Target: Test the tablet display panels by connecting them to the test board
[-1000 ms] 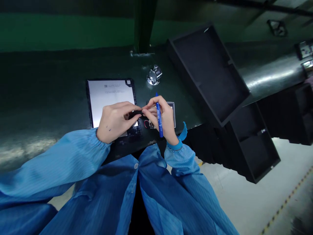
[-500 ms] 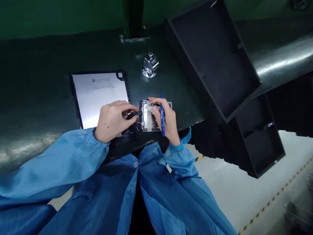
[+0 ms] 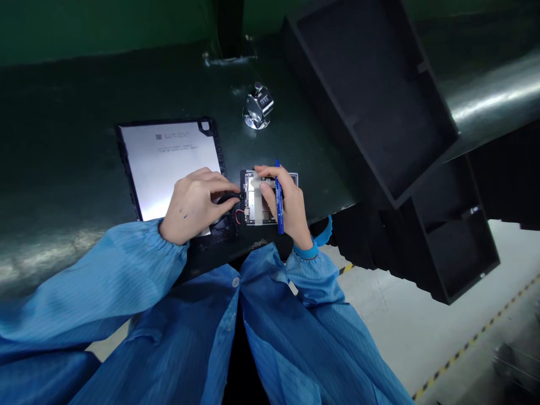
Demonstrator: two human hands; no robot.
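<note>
Between thumb and fingers, my left hand (image 3: pixel 196 205) pinches a black flat cable (image 3: pixel 228 196) at the left edge of a circuit board (image 3: pixel 252 212). A pale strip of tape (image 3: pixel 258 202) crosses the board, and a thin red wire (image 3: pixel 237 217) curls from its lower left corner. My right hand (image 3: pixel 291 211) has a blue pen (image 3: pixel 279 197) tucked in its fingers, while its fingertips rest at the board's top and middle; the board's right part is mostly covered. Beneath my left hand lies a flat tablet-like panel (image 3: pixel 169 163) with a silvery face and a black frame.
A chrome tally counter (image 3: pixel 258 107) stands on the dark green bench (image 3: pixel 63 152) behind the board. To the right, a large black tray (image 3: pixel 379 101) overhangs the bench edge, above another black tray (image 3: pixel 455 236). A blue wrist strap (image 3: pixel 324 232) hangs at my right wrist.
The view has shifted slightly. Both hands keep almost the same places, the left still pinching the cable and the right still holding the pen over the board.
</note>
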